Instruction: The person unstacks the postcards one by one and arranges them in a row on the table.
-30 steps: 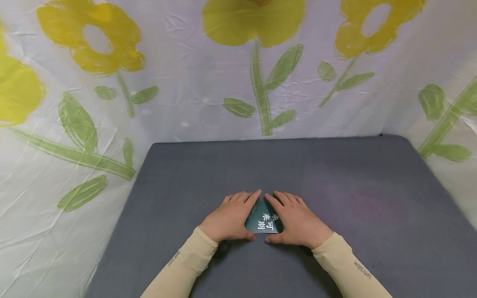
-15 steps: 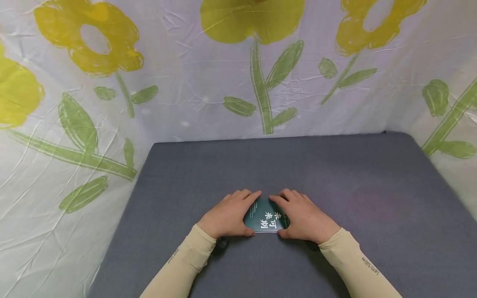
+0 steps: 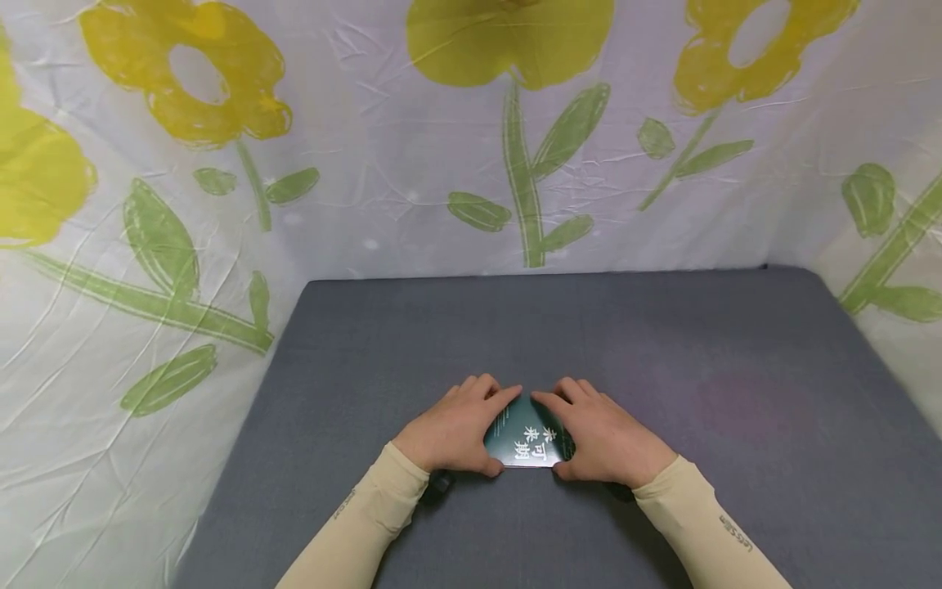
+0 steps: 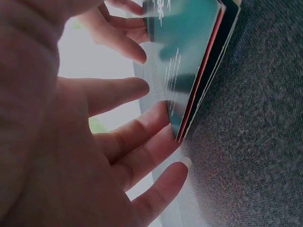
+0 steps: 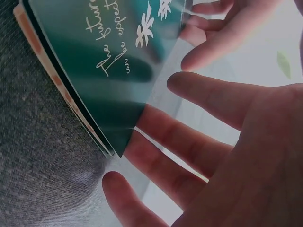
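A small stack of thin dark green booklets or cards [image 3: 518, 429] lies on the grey table between the hands, with large white characters on its glossy cover. The left hand [image 3: 452, 429] spans its left side, thumb at the near edge and fingers at the far edge. On the opposite side the right hand [image 3: 607, 435] holds it the same way. A red-edged layer shows under the top cover [image 4: 187, 42] in the left wrist view. White script runs along the cover [image 5: 90, 52] in the right wrist view. Both index fingers stand off the stack there.
Grey cloth covers the table [image 3: 368, 343], whose far edge meets a pale curtain [image 3: 368, 204] printed with yellow flowers. More curtain hangs at the left and right. A small dark object [image 3: 439, 484] shows under the left wrist.
The right hand has moved to the right, away from the left hand, so more of the cover shows. Over the last half second both hands and the stack have barely shifted.
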A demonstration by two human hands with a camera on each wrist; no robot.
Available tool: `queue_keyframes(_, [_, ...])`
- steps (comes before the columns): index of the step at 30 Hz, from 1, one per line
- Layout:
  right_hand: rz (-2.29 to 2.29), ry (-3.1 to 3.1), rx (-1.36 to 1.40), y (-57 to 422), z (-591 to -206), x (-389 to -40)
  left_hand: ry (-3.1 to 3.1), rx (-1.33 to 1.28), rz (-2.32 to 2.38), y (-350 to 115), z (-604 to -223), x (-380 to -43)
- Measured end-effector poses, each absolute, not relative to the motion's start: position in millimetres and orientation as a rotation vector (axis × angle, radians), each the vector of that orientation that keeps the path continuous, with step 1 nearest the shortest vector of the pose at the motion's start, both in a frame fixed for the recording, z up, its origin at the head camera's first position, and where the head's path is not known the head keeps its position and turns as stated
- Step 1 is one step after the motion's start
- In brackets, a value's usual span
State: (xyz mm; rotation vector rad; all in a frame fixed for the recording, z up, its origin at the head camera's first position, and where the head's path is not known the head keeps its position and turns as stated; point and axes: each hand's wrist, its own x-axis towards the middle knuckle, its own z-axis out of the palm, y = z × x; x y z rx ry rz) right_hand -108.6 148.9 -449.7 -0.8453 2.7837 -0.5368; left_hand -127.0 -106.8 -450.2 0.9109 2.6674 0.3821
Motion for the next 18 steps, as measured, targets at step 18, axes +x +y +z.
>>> queue_keyframes(18, [-0.559, 2.821, -0.856, 150.3, -449.5, -107.8, 2.655, 0.863, 0.443, -109.6, -445.9, -127.0])
